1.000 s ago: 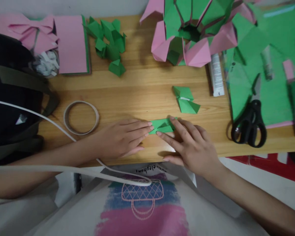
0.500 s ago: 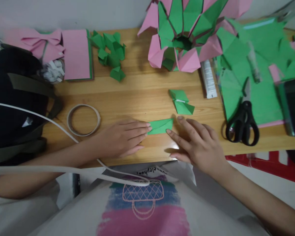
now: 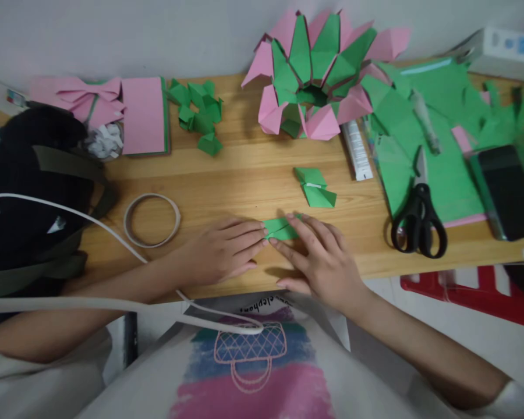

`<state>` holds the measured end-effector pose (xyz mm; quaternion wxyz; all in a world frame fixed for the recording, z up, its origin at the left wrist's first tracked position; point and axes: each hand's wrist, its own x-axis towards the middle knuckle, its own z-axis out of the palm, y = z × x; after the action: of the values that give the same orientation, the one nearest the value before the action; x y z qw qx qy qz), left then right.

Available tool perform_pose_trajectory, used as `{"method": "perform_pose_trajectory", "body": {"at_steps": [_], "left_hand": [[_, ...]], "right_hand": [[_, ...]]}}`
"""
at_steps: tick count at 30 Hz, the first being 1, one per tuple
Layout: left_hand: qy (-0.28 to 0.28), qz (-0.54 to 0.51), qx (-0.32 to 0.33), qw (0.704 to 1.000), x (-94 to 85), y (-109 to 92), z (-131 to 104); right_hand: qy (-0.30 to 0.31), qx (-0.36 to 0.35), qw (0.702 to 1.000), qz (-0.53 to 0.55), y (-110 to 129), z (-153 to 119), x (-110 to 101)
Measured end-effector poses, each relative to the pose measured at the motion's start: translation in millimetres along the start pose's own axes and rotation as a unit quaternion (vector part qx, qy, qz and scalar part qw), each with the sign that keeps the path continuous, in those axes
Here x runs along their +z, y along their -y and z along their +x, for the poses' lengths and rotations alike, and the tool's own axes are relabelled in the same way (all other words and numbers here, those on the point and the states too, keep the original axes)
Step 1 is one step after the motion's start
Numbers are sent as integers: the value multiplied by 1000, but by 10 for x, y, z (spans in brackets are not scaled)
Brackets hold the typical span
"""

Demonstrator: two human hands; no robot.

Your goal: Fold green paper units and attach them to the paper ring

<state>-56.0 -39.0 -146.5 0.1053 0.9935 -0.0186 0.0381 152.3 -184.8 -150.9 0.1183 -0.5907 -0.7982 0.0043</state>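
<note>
A small folded green paper strip (image 3: 281, 228) lies flat on the wooden table, near its front edge. My left hand (image 3: 225, 249) rests flat with its fingertips on the strip's left end. Over the right end lies my right hand (image 3: 323, 256), fingers spread, index and middle fingertips on or beside the paper. Both hands are open, and part of the strip is hidden under them. Just beyond is another folded green piece (image 3: 316, 187) with a white strip across its middle.
A pink and green paper flower (image 3: 314, 81) stands at the back, beside a tube (image 3: 357, 152). Black scissors (image 3: 419, 218) and a phone (image 3: 509, 192) are right; a tape ring (image 3: 152, 220), dark bag (image 3: 35, 192) and white cable (image 3: 91, 215) left.
My right hand has moved left onto the strip, covering its right end. My left hand stays at the other end. The camera view has shifted, showing more of the back of the table.
</note>
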Motion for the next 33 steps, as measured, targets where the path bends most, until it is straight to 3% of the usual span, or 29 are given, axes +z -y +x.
{"method": "perform_pose_trajectory", "body": {"at_steps": [7, 12, 17, 19, 22, 29, 33], "left_hand": [[-7, -19, -5, 1000, 12, 15, -18], [-10, -70, -10, 997, 41, 82, -49], [-13, -127, 17, 992, -94, 142, -33], [16, -114, -9, 993, -159, 127, -23], [-4, -89, 23, 996, -197, 67, -18], [-56, -42, -68, 995, -132, -158, 9], [-109, -56, -157, 980, -95, -205, 121]], "right_hand": [[-3, 15, 999, -35, -241, -164, -101], [-6, 27, 999, -45, -244, -222, -107], [-9, 34, 999, -41, -190, -204, -94], [-20, 38, 999, -34, -172, -187, -97], [-29, 52, 998, -1, -154, -142, -102], [7, 74, 997, 37, -153, 128, -97], [32, 67, 997, 31, -143, 289, -127]]}}
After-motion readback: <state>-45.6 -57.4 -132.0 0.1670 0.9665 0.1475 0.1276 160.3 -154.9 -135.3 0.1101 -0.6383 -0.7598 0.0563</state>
